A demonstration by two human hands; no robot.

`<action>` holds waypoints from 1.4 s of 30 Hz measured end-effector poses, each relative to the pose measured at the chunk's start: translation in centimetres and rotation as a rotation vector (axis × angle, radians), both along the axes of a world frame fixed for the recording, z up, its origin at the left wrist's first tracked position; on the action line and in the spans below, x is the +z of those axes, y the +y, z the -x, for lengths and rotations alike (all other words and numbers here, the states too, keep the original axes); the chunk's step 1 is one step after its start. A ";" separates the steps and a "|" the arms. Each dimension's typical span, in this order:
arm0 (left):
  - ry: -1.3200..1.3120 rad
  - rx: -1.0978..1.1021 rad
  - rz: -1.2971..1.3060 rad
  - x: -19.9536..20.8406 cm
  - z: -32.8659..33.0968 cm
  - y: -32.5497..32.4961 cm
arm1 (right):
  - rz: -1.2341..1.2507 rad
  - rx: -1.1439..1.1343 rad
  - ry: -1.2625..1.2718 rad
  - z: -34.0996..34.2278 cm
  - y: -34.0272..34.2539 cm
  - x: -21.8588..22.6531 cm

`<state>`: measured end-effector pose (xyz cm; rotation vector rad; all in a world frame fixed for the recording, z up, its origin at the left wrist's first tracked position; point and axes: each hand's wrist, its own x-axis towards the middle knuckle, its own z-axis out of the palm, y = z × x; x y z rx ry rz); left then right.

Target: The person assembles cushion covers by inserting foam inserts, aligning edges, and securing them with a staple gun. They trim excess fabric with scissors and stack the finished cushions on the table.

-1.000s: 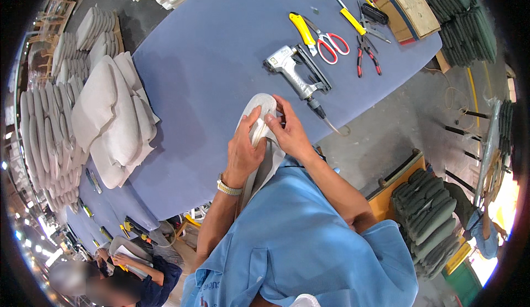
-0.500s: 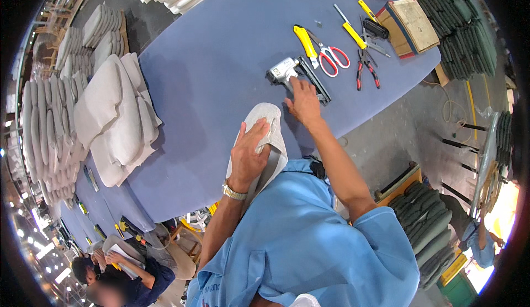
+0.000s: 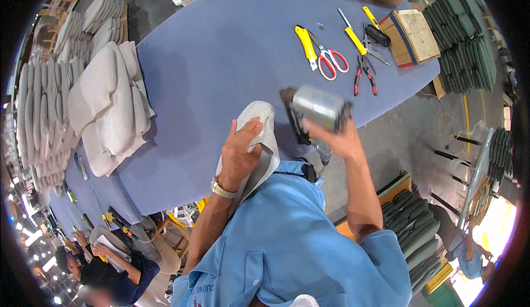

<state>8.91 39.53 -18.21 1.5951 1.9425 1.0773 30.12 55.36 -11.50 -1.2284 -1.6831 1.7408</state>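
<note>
My left hand (image 3: pixel 240 150) is half-curled over the pale grey fabric-covered pad (image 3: pixel 258 111), pinning it by the table's near edge; my right hand (image 3: pixel 341 139) has just picked the pneumatic staple gun (image 3: pixel 320 107) off the blue-grey table (image 3: pixel 193 70), fingers wrapped round its grip, forearm angled up, so now I've got both; gun's blurry, just beside the pad; red-handled scissors (image 3: pixel 329 64) lie beyond.

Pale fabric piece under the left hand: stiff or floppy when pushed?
The fabric piece is probably stiff at its rounded end, which shows a smooth outline beyond the left hand. Its loose flap likely bends, judging by its drape. Its matte surface suggests little slipping.
</note>
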 end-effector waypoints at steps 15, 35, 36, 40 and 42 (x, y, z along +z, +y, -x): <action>-0.011 -0.014 0.003 0.1 0.2 0.1 | -0.277 0.186 0.093 -0.3 -5.0 -6.7; -0.043 -0.001 0.119 1.4 0.5 1.0 | -0.239 0.329 -0.074 1.8 -2.8 -3.3; -0.053 -0.001 0.117 1.3 0.5 1.1 | -0.205 0.347 -0.100 1.9 -2.6 -3.1; -0.123 0.017 0.035 0.8 0.4 1.2 | -0.177 0.385 -0.122 2.3 -1.8 -2.2; -0.086 0.021 0.064 0.8 0.2 1.4 | -0.156 0.384 -0.091 1.7 -2.0 -2.9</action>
